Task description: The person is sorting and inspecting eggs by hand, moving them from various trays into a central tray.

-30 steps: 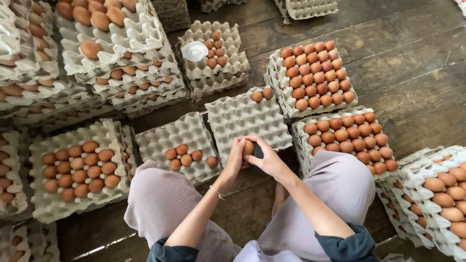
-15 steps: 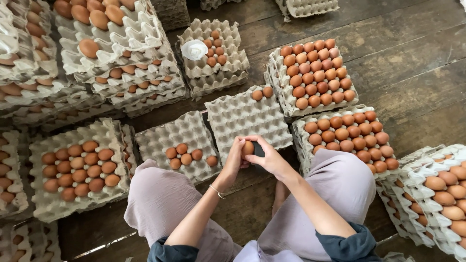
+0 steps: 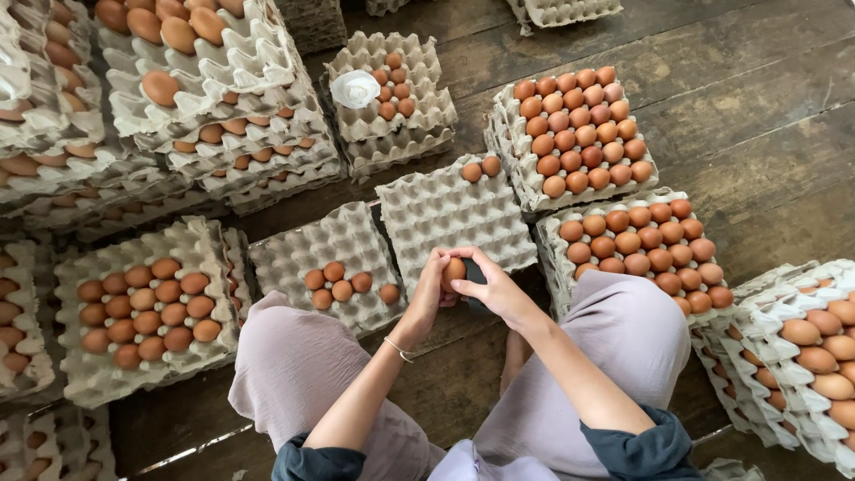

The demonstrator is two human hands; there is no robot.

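Note:
My left hand [image 3: 427,289] and my right hand [image 3: 492,287] meet between my knees, both fingers closed around one brown egg [image 3: 454,270]. Right behind them lies a grey pulp tray [image 3: 445,218] with two eggs at its far edge. To the left a second tray [image 3: 322,249] holds several eggs near its front. A dark object shows under my right hand, mostly hidden.
Full trays of brown eggs [image 3: 579,134] stand at the right and far right [image 3: 802,347], on a dark wooden floor [image 3: 739,98]. Tall stacks of trays [image 3: 214,98] fill the left. A white crumpled item [image 3: 354,87] sits on a far stack.
None of note: both hands stay together on the egg in the same spot.

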